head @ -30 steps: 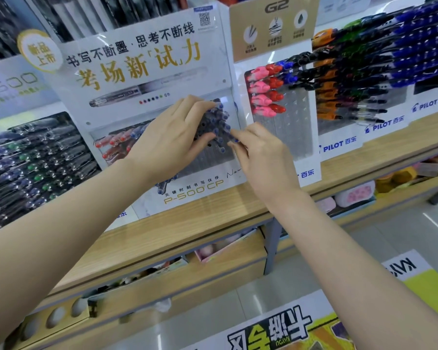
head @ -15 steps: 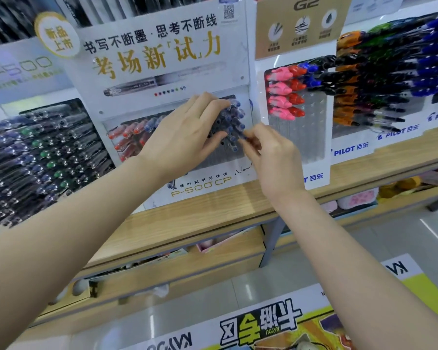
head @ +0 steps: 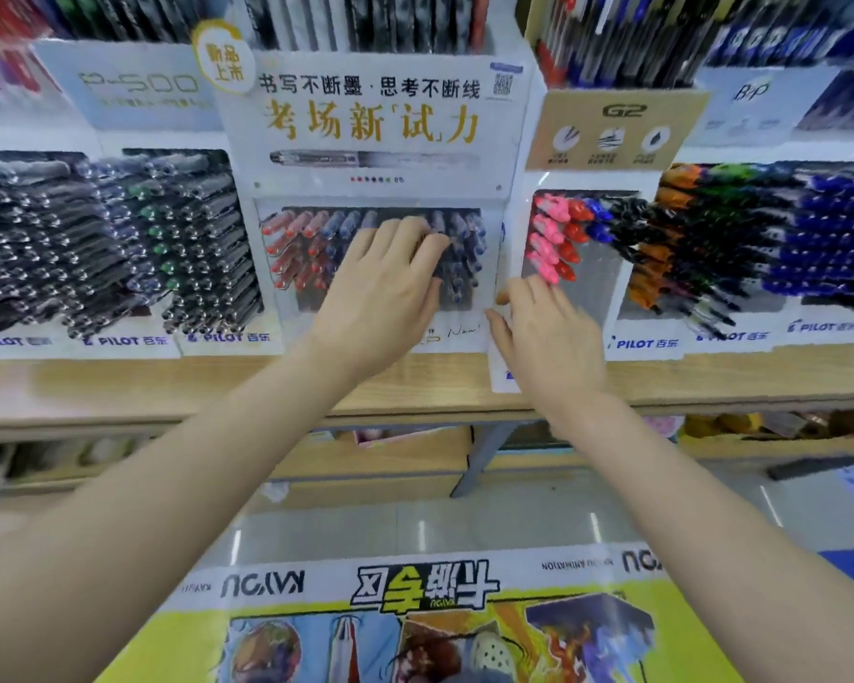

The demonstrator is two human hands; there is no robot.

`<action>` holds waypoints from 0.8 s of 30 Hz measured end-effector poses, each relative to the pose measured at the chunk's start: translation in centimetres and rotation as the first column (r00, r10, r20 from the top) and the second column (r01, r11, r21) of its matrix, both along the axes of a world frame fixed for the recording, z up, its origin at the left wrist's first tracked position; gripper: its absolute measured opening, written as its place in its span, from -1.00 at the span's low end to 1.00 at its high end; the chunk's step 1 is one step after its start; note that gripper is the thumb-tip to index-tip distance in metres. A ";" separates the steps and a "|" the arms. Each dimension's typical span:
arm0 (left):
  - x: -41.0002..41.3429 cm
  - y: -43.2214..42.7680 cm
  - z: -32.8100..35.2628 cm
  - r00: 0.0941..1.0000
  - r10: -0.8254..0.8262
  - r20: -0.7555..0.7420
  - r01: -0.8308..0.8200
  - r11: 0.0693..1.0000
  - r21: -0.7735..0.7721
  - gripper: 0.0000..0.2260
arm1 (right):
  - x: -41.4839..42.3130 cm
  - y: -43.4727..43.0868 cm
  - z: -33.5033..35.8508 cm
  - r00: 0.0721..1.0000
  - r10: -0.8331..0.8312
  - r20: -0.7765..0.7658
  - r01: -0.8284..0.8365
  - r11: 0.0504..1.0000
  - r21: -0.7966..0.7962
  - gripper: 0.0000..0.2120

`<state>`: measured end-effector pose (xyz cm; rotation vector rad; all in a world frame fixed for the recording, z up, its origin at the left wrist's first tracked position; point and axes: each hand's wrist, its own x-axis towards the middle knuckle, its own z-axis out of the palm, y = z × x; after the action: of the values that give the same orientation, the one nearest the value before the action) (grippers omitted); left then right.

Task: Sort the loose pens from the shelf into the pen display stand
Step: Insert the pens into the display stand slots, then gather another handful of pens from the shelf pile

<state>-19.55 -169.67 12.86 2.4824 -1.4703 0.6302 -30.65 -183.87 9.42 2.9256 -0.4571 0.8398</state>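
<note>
The white P-500 pen display stand (head: 375,120) stands on the wooden shelf (head: 168,386), with red pens (head: 292,239) in its left slots and blue pens (head: 464,248) in its right slots. My left hand (head: 385,293) lies against the middle of the stand. Its fingers curl over a bunch of blue pens and the thumb sits under them. My right hand (head: 548,332) hovers at the stand's lower right corner, fingers apart and nothing in it. The frame is blurred.
A G2 stand (head: 617,125) with pink pens (head: 546,234) is just right of my right hand. Racks of dark pens (head: 70,239) fill the left, and orange, green and blue pens (head: 760,229) the right. A lower shelf and a floor poster (head: 415,608) lie below.
My right hand has left the blue pens and drawn back down to the right, opening its fingers. My left hand stays on the pens. The view has swung to face the stand.
</note>
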 end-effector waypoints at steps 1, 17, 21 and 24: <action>-1.0 0.9 -0.3 0.999 0.042 -0.004 -0.042 0.999 -0.019 -0.73 | -0.4 -0.1 0.0 0.999 0.040 -0.021 -0.040 0.999 0.009 -0.84; -29.6 17.1 -8.1 0.214 0.749 -0.627 -0.743 0.542 0.394 -0.78 | -6.1 11.3 -1.0 0.573 0.673 -0.468 -0.713 0.691 0.120 -0.82; -39.3 19.3 -8.8 -0.060 0.782 -0.621 -0.728 0.391 0.563 -0.75 | -8.7 17.2 -1.8 0.376 0.763 -0.526 -0.800 0.553 0.232 -0.79; -45.9 20.1 -9.4 -0.239 0.708 -0.665 -0.773 0.276 0.572 -0.76 | -11.9 21.5 -2.9 0.265 0.804 -0.532 -0.849 0.456 0.267 -0.84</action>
<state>-65.45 -149.56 3.46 2.5547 0.7016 -0.6183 -42.53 -162.34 6.56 2.9451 1.2736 -0.1833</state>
